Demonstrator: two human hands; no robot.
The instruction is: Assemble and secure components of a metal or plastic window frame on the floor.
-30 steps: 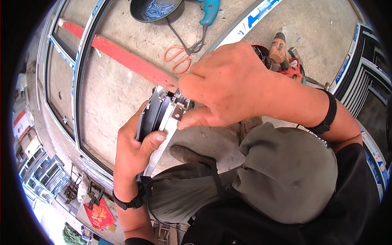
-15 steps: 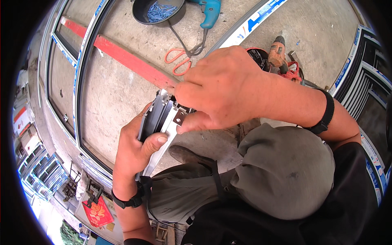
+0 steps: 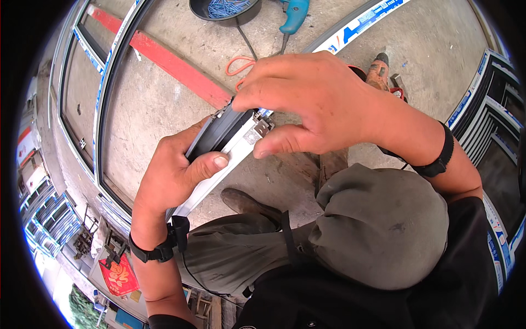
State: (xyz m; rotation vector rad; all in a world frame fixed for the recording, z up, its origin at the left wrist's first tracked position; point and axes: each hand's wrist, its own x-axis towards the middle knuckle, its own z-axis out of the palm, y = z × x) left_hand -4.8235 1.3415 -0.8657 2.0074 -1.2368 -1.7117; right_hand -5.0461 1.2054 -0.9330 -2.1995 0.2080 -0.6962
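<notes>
My left hand (image 3: 170,170) is wrapped round a metal profile (image 3: 219,156) with a white face and dark grey grooves, its thumb lying on the white side. The profile slants up and away from my lap. At its upper end sits a small silver metal fitting (image 3: 262,128). My right hand (image 3: 315,101) spans that end, fingers curled over the far side and thumb beside the white edge. Its fingertips are partly hidden, and whether the thumb presses on the profile is hard to see.
A red bar (image 3: 175,71) crosses a frame (image 3: 101,120) on the concrete floor. Ahead are a black bowl (image 3: 227,20) of blue screws, a teal corded power tool (image 3: 295,15) and orange-handled scissors (image 3: 236,66). An orange drill (image 3: 378,71) lies right, near another frame (image 3: 466,98).
My right thumb has come away from the small fitting at the profile's end, and my right hand has opened wider round it. My left hand and the profile have shifted slightly left.
</notes>
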